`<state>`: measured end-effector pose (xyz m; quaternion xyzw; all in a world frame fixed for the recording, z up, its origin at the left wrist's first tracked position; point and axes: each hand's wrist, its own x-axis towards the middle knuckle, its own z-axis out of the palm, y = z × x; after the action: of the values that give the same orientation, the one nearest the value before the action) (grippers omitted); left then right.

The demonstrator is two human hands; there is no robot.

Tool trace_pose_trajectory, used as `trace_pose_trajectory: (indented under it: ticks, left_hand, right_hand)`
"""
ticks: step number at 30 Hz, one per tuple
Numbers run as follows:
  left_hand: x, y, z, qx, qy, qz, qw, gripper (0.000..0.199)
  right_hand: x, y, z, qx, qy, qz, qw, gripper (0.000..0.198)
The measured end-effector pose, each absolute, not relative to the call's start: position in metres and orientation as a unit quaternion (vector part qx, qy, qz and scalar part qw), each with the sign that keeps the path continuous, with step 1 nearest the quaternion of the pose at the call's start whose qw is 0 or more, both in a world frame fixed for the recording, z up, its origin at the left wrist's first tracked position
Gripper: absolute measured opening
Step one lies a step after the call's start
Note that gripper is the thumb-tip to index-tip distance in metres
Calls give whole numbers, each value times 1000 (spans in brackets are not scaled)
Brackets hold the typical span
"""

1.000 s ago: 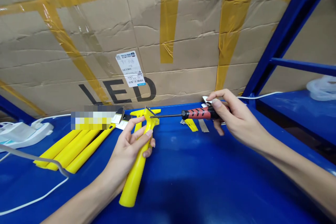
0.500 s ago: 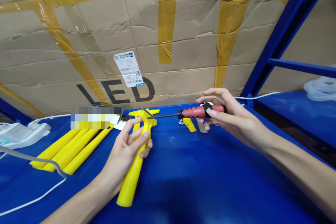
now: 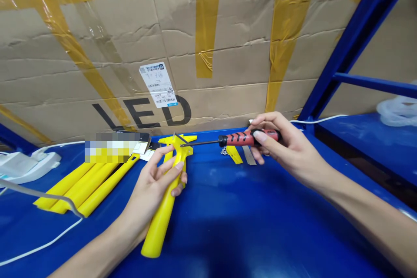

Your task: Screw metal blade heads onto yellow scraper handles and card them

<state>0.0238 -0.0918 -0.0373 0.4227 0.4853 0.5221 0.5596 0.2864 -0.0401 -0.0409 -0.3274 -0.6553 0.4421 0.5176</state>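
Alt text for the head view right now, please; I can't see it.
The left hand grips a yellow tool while the right hand holds a red-and-black screwdriver, its tip at the tool's head. Yellow handles lie at left on a blue table, before a cardboard box.

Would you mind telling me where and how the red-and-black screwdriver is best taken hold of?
I'd take the screwdriver by its thick handle, coming from the right: it lies nearly level with the handle pointing right, while the slim shaft runs left to the yellow tool and probably offers a poorer hold.
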Motion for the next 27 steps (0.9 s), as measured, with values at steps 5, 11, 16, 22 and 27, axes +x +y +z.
trace_pose_trajectory:
  ticks: [5, 11, 16, 22, 27]
  left_hand:
    - [23, -92, -39, 432, 480, 530, 550, 57]
    - [21, -91, -40, 441, 469, 537, 545, 54]
    - [24, -93, -39, 441, 474, 527, 550, 58]
    - [21, -90, -40, 446, 467, 531, 549, 54]
    - [21, -90, -40, 432, 477, 524, 558, 60]
  right_hand:
    - [284, -41, -41, -404, -645, 416, 497, 32]
    - [285, -41, -40, -326, -646, 462, 514, 34]
    - [290, -40, -37, -389, -650, 404, 513, 29]
    - [288, -41, -36, -329, -664, 430, 516, 30]
    - [287, -42, -40, -407, -669, 367, 502, 27]
